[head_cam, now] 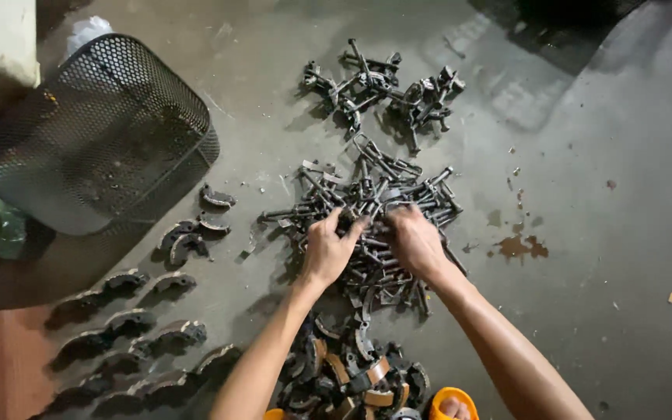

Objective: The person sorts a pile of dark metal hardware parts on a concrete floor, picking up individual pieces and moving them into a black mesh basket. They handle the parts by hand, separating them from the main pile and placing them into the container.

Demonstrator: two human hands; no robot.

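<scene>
Gripping metal rods in pile (367, 210) | left hand (327, 253), right hand (415, 243) both closed on rods | basket (95, 132) nearby

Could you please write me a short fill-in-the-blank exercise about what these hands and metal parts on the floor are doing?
1. Both the left hand and the right hand rest on the pile of dark metal ____ and brackets.
2. The black perforated mesh basket lies tipped on its ____.
3. The curved dark metal shoe-shaped pieces lie in rows on the grey concrete ____.

Missing words: rods; side; floor
</scene>
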